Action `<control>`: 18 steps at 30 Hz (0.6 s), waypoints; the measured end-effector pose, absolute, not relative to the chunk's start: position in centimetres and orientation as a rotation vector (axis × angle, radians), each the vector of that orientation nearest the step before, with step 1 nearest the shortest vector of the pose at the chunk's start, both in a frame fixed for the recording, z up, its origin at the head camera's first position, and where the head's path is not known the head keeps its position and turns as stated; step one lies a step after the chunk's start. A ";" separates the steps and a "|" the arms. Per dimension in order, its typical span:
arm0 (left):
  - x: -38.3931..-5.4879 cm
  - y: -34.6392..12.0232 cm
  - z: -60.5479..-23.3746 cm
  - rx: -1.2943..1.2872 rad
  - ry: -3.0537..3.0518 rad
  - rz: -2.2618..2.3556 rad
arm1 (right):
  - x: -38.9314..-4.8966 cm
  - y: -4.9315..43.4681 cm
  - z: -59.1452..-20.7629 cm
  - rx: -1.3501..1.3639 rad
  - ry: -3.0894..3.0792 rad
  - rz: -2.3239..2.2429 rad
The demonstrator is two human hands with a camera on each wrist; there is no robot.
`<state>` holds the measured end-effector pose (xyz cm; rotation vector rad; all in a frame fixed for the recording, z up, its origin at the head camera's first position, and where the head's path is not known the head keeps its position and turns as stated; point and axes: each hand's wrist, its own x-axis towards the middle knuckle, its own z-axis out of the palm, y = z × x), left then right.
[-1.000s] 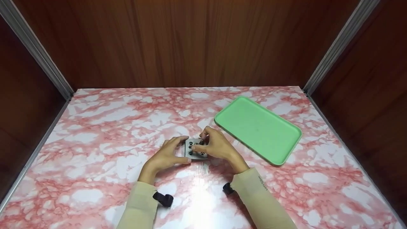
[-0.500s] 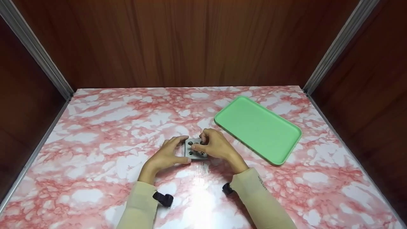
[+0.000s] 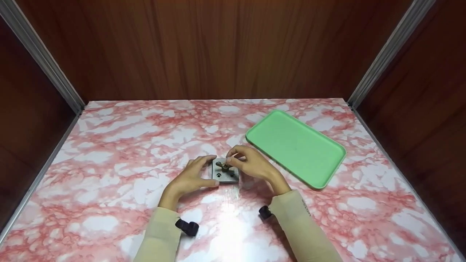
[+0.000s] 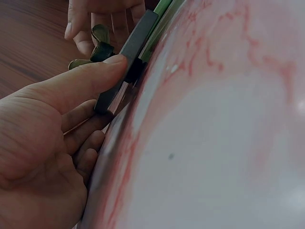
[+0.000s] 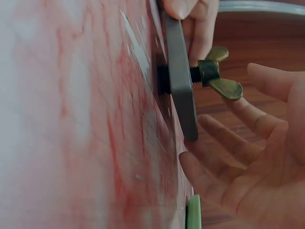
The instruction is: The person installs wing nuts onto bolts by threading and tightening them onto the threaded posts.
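A square grey metal plate (image 3: 226, 178) with several holes sits just above the table at the middle. A brass wing nut (image 5: 209, 72) stands on a black threaded bolt (image 5: 195, 75) through the plate, with a gap between nut and plate. My left hand (image 3: 190, 177) grips the plate by opposite edges, thumb (image 4: 107, 76) on the near side and fingers at the far side. My right hand (image 3: 256, 165) is at the wing nut's right side. In the right wrist view its thumb is apart from the wings, and a fingertip lies right at the lower wing.
A green tray (image 3: 295, 149) lies at the back right of the red and white marbled table (image 3: 109, 163). Brown wood panels (image 3: 218, 51) rise behind and at both sides. Black wrist straps (image 3: 187, 227) sit on both sleeves.
My right thumb and fingers have drawn back to the right off the wing nut, which now shows with its wings at a different angle. The left hand and plate stay put.
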<state>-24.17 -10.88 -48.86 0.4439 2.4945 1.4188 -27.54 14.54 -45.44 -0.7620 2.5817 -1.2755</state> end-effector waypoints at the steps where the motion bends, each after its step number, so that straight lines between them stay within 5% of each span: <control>1: -24.2 -10.9 -48.8 0.443 2.494 1.418 | -27.6 14.7 -45.4 -0.777 2.580 -1.270; 18: -24.2 -10.9 -49.0 0.462 2.492 1.429 | -28.1 15.2 -45.6 -0.979 2.526 -1.282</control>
